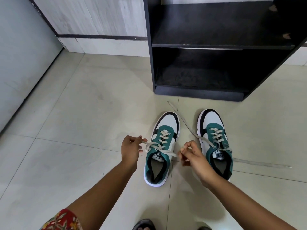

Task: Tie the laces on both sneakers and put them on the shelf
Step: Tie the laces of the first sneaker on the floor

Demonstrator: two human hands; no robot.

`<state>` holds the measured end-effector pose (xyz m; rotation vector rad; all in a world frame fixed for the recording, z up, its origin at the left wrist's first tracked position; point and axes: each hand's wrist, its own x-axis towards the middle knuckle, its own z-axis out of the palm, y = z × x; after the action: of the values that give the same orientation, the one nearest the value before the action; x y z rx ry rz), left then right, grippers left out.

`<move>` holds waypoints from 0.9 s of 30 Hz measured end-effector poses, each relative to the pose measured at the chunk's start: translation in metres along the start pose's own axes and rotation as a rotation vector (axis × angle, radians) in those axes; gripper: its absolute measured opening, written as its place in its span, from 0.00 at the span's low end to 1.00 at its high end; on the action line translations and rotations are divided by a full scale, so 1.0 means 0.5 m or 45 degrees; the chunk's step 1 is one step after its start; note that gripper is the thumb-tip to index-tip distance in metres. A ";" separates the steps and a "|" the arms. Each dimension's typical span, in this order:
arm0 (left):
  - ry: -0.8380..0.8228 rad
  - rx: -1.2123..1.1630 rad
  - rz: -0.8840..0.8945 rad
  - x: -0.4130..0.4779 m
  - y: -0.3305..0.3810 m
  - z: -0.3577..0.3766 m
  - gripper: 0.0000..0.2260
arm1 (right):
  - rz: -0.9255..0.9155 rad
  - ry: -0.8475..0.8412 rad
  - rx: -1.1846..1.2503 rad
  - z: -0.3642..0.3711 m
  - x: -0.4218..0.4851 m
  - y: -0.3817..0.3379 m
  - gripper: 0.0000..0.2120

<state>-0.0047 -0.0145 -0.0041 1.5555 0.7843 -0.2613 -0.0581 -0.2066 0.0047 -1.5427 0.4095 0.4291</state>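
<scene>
Two green, white and black sneakers stand side by side on the tiled floor, toes pointing away from me. On either side of the left sneaker [160,146], my left hand [131,149] pinches one end of its grey lace and my right hand [191,155] pinches the other end, both pulled outwards across the tongue. The right sneaker [214,140] is untied; one loose lace [181,118] trails forward-left over the floor, the other [262,163] runs off to the right. The black shelf [216,45] stands just beyond the shoes, its compartments holding nothing.
A grey wood-patterned cabinet [93,22] and a pale wall [21,55] lie to the left. My feet in dark sandals [144,224] show at the bottom edge. Beige floor tiles [74,113] spread out to the left of the shoes.
</scene>
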 end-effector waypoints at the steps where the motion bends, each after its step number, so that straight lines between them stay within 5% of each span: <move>1: -0.070 0.007 -0.028 -0.004 0.004 0.000 0.06 | 0.017 0.017 0.048 0.001 0.003 0.002 0.04; 6: -0.321 0.116 -0.133 -0.030 0.027 0.001 0.11 | 0.147 -0.121 0.119 0.059 0.028 0.015 0.21; 15: -0.362 0.574 0.077 -0.043 0.037 0.008 0.19 | 0.175 -0.204 -0.165 0.057 0.035 -0.031 0.22; 18: -0.155 0.794 0.478 -0.053 0.039 0.024 0.18 | -0.038 0.051 -0.327 -0.011 -0.002 -0.044 0.14; 21: -0.271 0.654 0.844 -0.068 0.056 0.065 0.11 | -0.204 0.343 -0.170 -0.089 -0.036 -0.058 0.08; 24: -0.611 0.612 0.757 -0.094 0.077 0.136 0.07 | -0.260 0.651 -0.138 -0.176 -0.047 -0.057 0.09; 27: -0.912 0.754 0.373 -0.106 0.069 0.203 0.07 | -0.106 0.779 -0.158 -0.241 -0.046 -0.023 0.09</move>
<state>0.0061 -0.1259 0.0380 1.9124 -0.1068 -0.8299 -0.0703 -0.3272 0.0273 -1.7929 0.7968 -0.0985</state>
